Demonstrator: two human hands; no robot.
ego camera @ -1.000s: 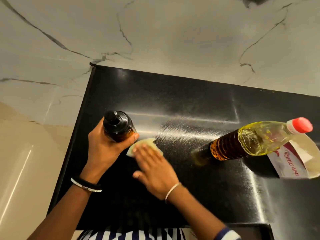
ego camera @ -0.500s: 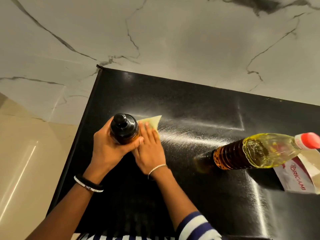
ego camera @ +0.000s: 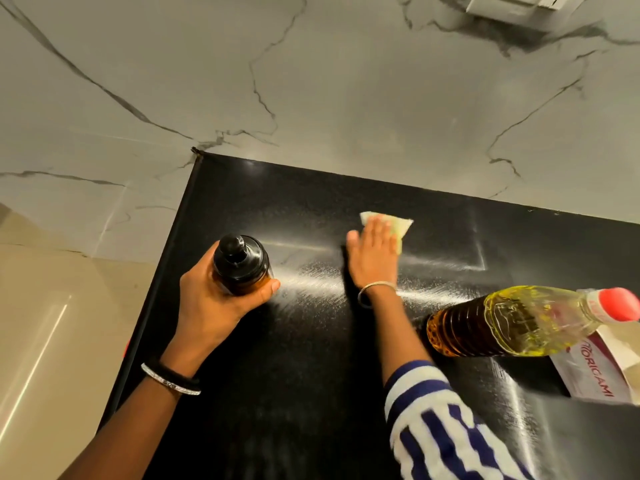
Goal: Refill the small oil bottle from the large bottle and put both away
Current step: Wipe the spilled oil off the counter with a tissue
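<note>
Left hand (ego camera: 211,299) gripping small oil bottle (ego camera: 240,263); right hand (ego camera: 372,258) flat, pressing cloth (ego camera: 403,226); large bottle (ego camera: 519,320) standing nearer it, 4 o'clock.

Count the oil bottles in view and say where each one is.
2. The small dark bottle is at the left, gripped by the left hand. The large red-capped bottle stands at the right, untouched. More may sit outside the frame.

Small bottle (ego camera: 241,263) in L hand (ego camera: 211,299), near counter (ego camera: 311,375) edge at 9 o'clock. Cloth (ego camera: 403,226) under R hand (ego camera: 374,258), at 2 o'clock from it. Large bottle (ego camera: 519,322) on counter at 3 o'clock; packet (ego camera: 595,372) just beside, at its 5. Wall (ego camera: 311,81) behind, at 12.
</note>
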